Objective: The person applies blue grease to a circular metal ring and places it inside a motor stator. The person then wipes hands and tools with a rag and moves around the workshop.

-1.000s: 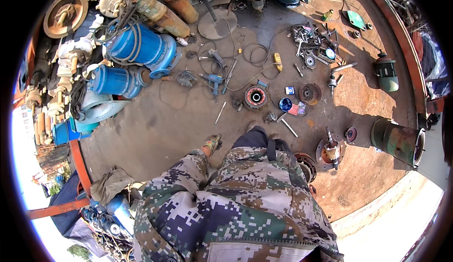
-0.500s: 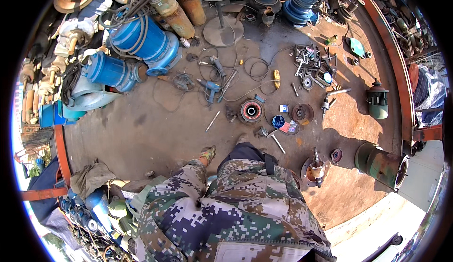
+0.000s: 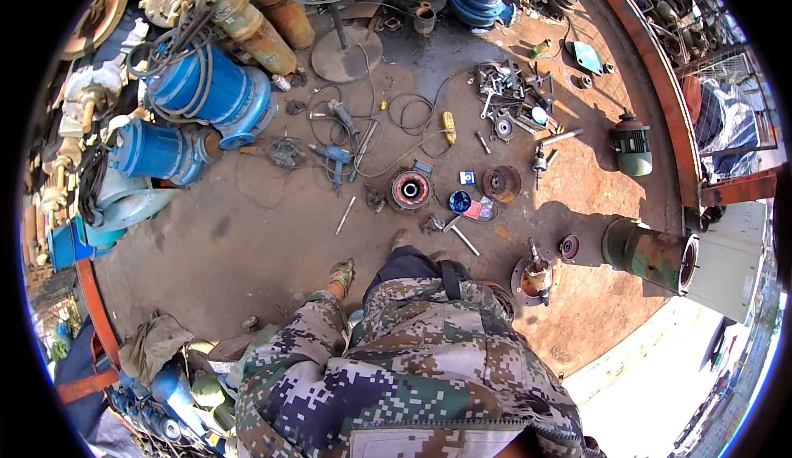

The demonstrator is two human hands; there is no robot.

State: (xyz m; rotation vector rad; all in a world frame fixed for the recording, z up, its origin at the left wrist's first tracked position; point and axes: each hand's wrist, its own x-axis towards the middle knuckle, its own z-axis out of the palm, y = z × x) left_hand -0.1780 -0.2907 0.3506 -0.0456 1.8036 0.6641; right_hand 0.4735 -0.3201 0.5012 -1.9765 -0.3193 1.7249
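My left hand (image 3: pixel 342 275), in a patterned yellow-green glove, hangs beside my camouflage sleeve above the floor. It is small in view, and how its fingers lie is unclear; no object shows in it. Nearest to it is a thin metal rod (image 3: pixel 346 215) on the ground. My right hand is out of view. Ahead of my feet stands an opened motor housing (image 3: pixel 410 190) with a red winding ring inside. To its right are a blue-lined bowl (image 3: pixel 459 202), a rusty ring-shaped part (image 3: pixel 501 183) and a hammer (image 3: pixel 464 237) lying on the floor.
Power tools such as a blue drill-like tool (image 3: pixel 333 153) lie among cables. Blue pumps (image 3: pixel 206 87) stand at left, beside a fan (image 3: pixel 338 54). Loose tools (image 3: pixel 511 95) are heaped farther right. A shaft with a flange (image 3: pixel 536 278), a green motor (image 3: pixel 631 146) and a large cylinder (image 3: pixel 648 253) sit right.
The whole view has swung to the right, so the floor and its things sit farther left in the picture. No object has visibly moved.
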